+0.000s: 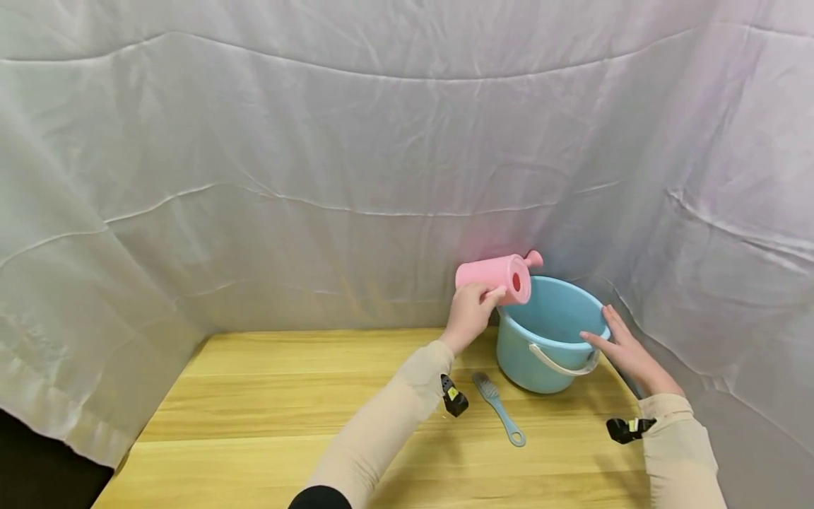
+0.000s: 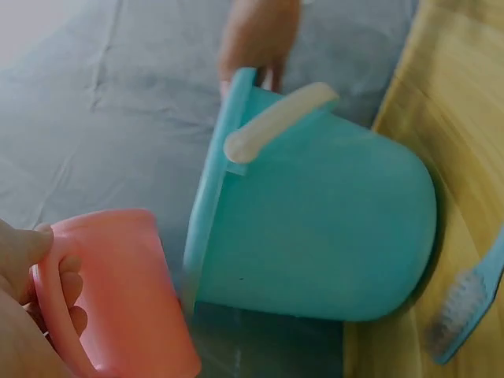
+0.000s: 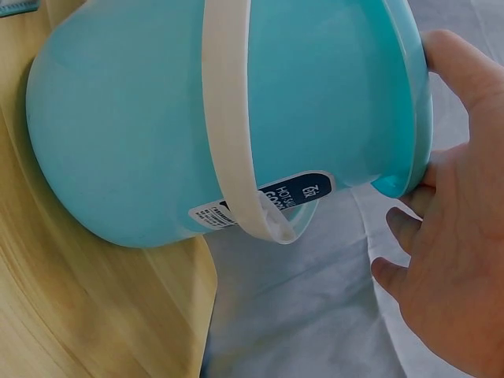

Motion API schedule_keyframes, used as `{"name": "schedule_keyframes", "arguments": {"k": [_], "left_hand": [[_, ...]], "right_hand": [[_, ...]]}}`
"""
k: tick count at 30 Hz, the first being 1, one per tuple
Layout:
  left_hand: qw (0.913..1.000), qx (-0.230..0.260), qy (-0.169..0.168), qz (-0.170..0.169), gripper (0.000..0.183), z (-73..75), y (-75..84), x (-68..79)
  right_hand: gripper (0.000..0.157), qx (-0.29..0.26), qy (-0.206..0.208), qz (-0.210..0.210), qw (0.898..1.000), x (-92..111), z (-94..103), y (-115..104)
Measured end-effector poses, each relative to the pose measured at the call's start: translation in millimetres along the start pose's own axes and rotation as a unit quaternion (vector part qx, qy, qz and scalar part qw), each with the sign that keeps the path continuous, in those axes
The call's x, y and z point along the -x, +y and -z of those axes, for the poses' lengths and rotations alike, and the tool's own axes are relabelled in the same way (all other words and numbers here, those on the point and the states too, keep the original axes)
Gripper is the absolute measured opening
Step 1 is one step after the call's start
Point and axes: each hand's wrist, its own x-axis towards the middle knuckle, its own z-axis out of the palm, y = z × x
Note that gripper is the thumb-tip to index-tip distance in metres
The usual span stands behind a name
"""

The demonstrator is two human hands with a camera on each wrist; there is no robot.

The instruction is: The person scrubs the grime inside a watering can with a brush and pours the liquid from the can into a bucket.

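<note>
My left hand (image 1: 472,311) grips the handle of a pink watering can (image 1: 490,274), with fingers curled through the handle in the left wrist view. The can lies tipped on its side in the air at the left rim of a light blue bucket (image 1: 531,364). Its round sprinkler head points right, beyond the bucket's back edge. My right hand (image 1: 629,353) holds the bucket's right rim, thumb on the near side and fingers round the outer edge. The bucket stands upright on the table, its white handle (image 3: 228,102) hanging down the front.
A blue-handled brush (image 1: 499,410) lies on the wooden table (image 1: 267,403) in front of the bucket, bristles up. Grey curtains (image 1: 356,141) hang behind the table and along both sides. The bucket stands close to the table's right edge.
</note>
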Motion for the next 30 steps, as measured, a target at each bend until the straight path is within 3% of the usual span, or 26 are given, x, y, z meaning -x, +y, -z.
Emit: {"name": "schedule_keyframes", "arguments": {"k": [6,10,22,30], "left_hand": [[0.9932,0.09,0.028,0.069,0.034,2.9,-10.9,5.8],[0.9824,0.143,0.041,0.113,0.033,5.2,-16.2,12.1],[0.9266,0.325,0.072,0.175,0.029,17.4,-25.8,30.1],[0.9051,0.363,0.077,0.207,0.033,25.3,-33.6,45.6]], "right_hand": [[0.093,-0.002,-0.002,0.007,1.0,1.4,-0.7,-1.1],[0.092,-0.002,-0.003,0.01,1.0,1.5,-1.5,-1.8],[0.091,-0.006,-0.004,0.02,1.0,-1.4,0.2,-0.7],[0.09,-0.002,-0.003,0.014,1.0,0.3,2.9,0.8]]}}
